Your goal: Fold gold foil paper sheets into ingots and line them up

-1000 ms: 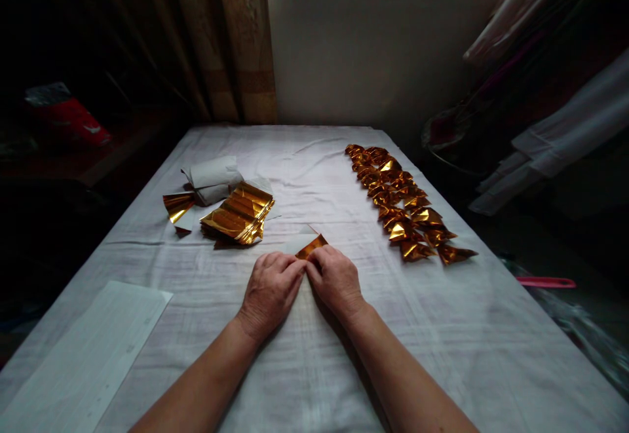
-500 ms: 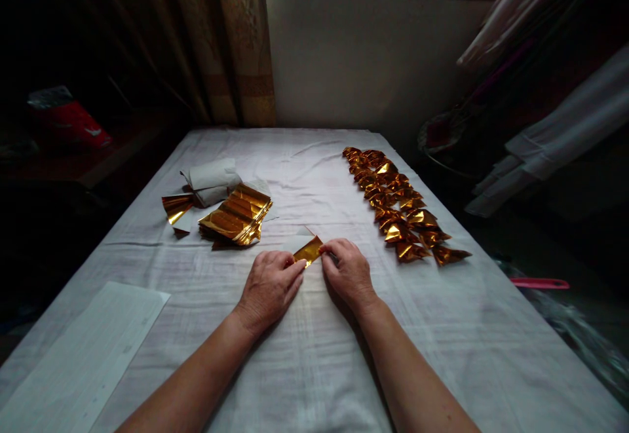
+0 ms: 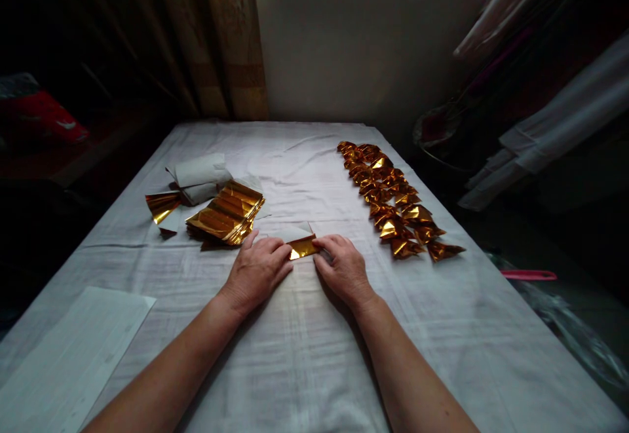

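Note:
Between my two hands lies a sheet of gold foil paper point(image 3: 302, 247), its near edge folded into a strip and its pale backing showing behind. My left hand point(image 3: 259, 267) is closed on the left end of the fold, with the little finger lifted outward. The right end is pinched between thumb and fingers of my right hand point(image 3: 343, 267). Left of my left hand sits a stack of gold foil sheets point(image 3: 227, 213). Folded gold foil pieces point(image 3: 390, 204) stand in two rows on the right.
White sheets point(image 3: 199, 172) and a loose gold piece point(image 3: 161, 206) lie behind the stack. A long white paper point(image 3: 73, 354) is at the near left of the cloth-covered table point(image 3: 442, 341). A pink handle point(image 3: 528, 275) sticks out past the right edge.
My left hand has shifted slightly left and flattened over the foil sheet. The folded strip now lies more level between my hands. The whole view has shifted a little.

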A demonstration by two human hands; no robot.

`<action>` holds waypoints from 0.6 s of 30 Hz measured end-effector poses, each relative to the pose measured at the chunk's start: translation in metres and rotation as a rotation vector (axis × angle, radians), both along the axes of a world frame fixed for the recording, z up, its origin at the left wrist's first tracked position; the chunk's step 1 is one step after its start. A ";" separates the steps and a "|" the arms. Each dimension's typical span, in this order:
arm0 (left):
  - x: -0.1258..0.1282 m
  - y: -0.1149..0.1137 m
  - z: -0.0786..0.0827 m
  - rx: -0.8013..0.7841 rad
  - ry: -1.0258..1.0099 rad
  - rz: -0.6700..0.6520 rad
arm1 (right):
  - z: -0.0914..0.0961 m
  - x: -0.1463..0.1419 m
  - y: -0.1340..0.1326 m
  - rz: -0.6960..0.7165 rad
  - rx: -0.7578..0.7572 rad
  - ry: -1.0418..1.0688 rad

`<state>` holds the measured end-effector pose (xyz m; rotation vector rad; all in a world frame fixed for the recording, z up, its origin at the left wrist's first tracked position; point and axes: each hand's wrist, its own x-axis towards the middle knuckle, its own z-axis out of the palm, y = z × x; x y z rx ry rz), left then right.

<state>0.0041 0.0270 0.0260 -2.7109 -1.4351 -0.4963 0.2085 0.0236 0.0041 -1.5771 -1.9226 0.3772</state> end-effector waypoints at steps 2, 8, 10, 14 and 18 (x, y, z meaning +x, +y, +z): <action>0.007 0.003 0.002 -0.010 0.025 0.041 | 0.001 0.000 0.000 0.007 -0.006 -0.013; 0.018 0.008 0.003 0.008 0.057 0.096 | 0.003 -0.001 0.000 0.011 -0.013 0.015; 0.016 0.008 0.001 0.016 0.014 0.084 | 0.002 -0.001 0.000 0.000 -0.003 0.026; 0.009 0.007 -0.004 0.041 0.012 0.061 | -0.002 -0.002 0.002 -0.001 0.030 -0.005; 0.002 0.008 -0.005 0.039 -0.001 0.010 | -0.004 -0.001 0.005 0.042 0.068 -0.077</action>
